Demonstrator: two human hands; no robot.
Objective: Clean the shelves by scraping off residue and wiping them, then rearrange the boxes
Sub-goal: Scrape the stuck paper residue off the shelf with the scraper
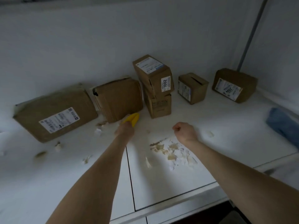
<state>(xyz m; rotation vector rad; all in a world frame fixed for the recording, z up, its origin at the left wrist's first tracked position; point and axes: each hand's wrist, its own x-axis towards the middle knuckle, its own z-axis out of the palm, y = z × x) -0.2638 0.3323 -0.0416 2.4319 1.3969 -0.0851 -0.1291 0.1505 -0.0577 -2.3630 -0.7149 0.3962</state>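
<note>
My left hand (125, 128) grips a yellow scraper (133, 119), its blade down on the white shelf (226, 126) at the foot of a crumpled cardboard box (119, 97). My right hand (184, 131) hovers as a loose fist, holding nothing, just above a pile of scraped paper residue (171, 152). More scraps (99, 129) lie left of the scraper. A large flat box (55, 113) sits far left. Two stacked boxes (155, 88) stand behind the scraper.
A small slotted box (192, 88) and a labelled box (234, 85) stand at the back right. A blue cloth (283, 125) lies at the right edge. A grey pole (252, 33) runs up the right corner. The shelf's front edge (178, 202) is near me.
</note>
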